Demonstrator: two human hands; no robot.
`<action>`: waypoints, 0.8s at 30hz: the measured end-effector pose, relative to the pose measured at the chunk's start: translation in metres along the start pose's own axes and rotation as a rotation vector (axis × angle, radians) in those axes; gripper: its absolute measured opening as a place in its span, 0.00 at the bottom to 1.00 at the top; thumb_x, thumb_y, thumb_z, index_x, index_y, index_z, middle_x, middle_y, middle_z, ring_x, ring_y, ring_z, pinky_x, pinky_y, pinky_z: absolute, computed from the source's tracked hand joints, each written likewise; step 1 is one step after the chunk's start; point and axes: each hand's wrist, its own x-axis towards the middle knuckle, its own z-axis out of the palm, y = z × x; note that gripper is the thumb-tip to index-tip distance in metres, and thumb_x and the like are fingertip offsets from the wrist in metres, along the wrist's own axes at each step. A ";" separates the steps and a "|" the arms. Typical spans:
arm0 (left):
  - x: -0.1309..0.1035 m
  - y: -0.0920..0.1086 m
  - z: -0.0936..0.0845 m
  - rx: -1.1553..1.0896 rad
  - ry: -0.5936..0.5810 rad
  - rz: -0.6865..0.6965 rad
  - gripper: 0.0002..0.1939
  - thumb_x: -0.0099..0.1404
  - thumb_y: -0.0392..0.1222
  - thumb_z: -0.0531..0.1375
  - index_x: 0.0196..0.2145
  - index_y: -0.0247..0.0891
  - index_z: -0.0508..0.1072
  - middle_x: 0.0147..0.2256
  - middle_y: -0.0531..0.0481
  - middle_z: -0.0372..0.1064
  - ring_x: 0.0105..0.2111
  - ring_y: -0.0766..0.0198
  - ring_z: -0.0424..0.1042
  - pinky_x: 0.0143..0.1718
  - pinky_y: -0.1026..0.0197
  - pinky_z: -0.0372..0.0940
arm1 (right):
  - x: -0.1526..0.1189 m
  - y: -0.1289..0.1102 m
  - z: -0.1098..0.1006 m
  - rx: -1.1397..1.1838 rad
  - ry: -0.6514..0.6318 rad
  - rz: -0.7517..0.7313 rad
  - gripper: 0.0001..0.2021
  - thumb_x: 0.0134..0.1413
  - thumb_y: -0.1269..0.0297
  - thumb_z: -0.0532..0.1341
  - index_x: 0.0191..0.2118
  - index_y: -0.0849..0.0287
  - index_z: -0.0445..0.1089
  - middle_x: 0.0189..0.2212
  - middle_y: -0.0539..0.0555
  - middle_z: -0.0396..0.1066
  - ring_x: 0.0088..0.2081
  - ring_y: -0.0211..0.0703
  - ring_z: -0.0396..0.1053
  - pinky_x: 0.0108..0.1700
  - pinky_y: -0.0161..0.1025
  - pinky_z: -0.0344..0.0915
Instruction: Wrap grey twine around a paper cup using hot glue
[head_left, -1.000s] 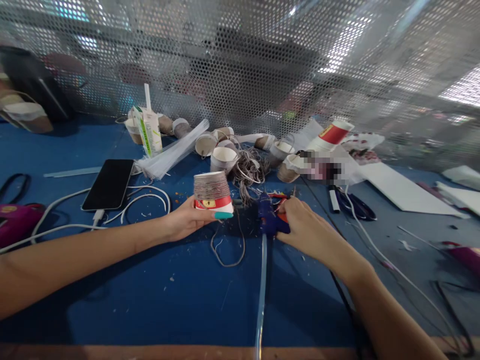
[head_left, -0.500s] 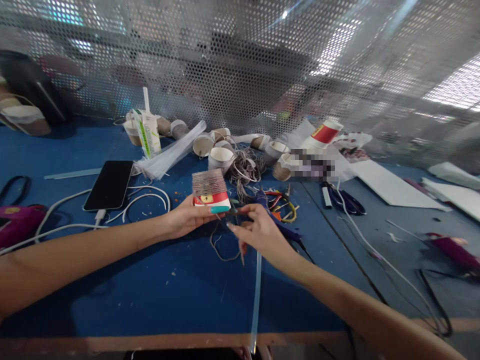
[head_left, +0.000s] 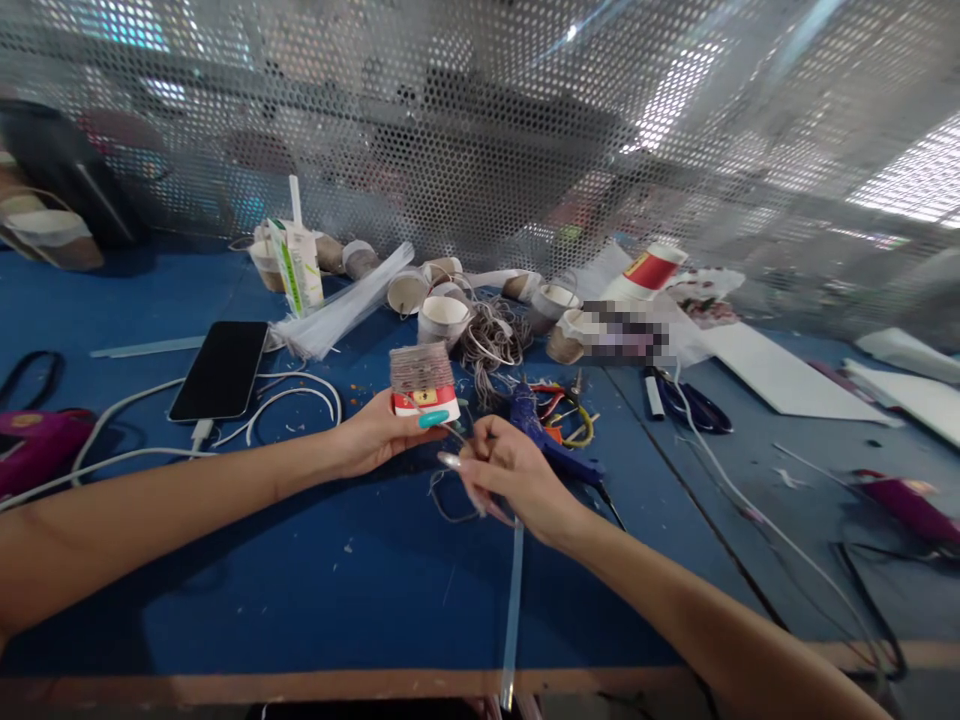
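My left hand (head_left: 382, 432) is closed round a small paper cup (head_left: 425, 400), red and white at one end, with grey-brown cord wound round the rest of it. The left thumb, with a turquoise nail, presses on the cup's red and white end. Just to the right, my right hand (head_left: 506, 470) pinches a loose length of the cord (head_left: 454, 432) running from the cup. A slack loop of it hangs below the right fingers. Behind the right hand lies a blue glue gun (head_left: 559, 450), partly hidden. A clear glue stick (head_left: 513, 610) lies below that hand.
Behind the hands stand several cord-wrapped cups (head_left: 442, 318) and a tangle of cord (head_left: 495, 335). A phone (head_left: 219, 370) with a white cable lies left. Scissors (head_left: 694, 402) and white boards (head_left: 795, 378) lie right. A perforated metal screen (head_left: 480, 130) closes off the back.
My right hand has turned and its fingers have curled in more, drawing the cord slightly away from the cup. The cup in my left hand has shifted a little right and tilted.
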 end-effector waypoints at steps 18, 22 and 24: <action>-0.001 0.002 -0.010 -0.138 -0.283 -0.166 0.29 0.44 0.38 0.76 0.44 0.33 0.74 0.38 0.47 0.79 0.39 0.62 0.78 0.49 0.61 0.68 | 0.013 -0.003 -0.035 -0.201 0.286 -0.301 0.17 0.49 0.56 0.66 0.32 0.54 0.55 0.24 0.44 0.67 0.18 0.32 0.64 0.16 0.31 0.61; -0.001 0.003 -0.010 -0.133 -0.337 -0.210 0.29 0.44 0.35 0.76 0.43 0.31 0.74 0.37 0.46 0.79 0.39 0.62 0.78 0.50 0.60 0.67 | 0.010 -0.003 -0.032 -0.227 0.288 -0.292 0.16 0.48 0.58 0.66 0.32 0.55 0.57 0.27 0.45 0.67 0.20 0.31 0.65 0.19 0.31 0.63; -0.001 0.004 -0.009 -0.131 -0.340 -0.218 0.29 0.43 0.34 0.76 0.43 0.32 0.73 0.37 0.47 0.79 0.38 0.63 0.78 0.50 0.60 0.67 | 0.009 -0.002 -0.032 -0.278 0.284 -0.286 0.15 0.49 0.58 0.66 0.32 0.55 0.58 0.28 0.46 0.67 0.22 0.32 0.66 0.20 0.31 0.64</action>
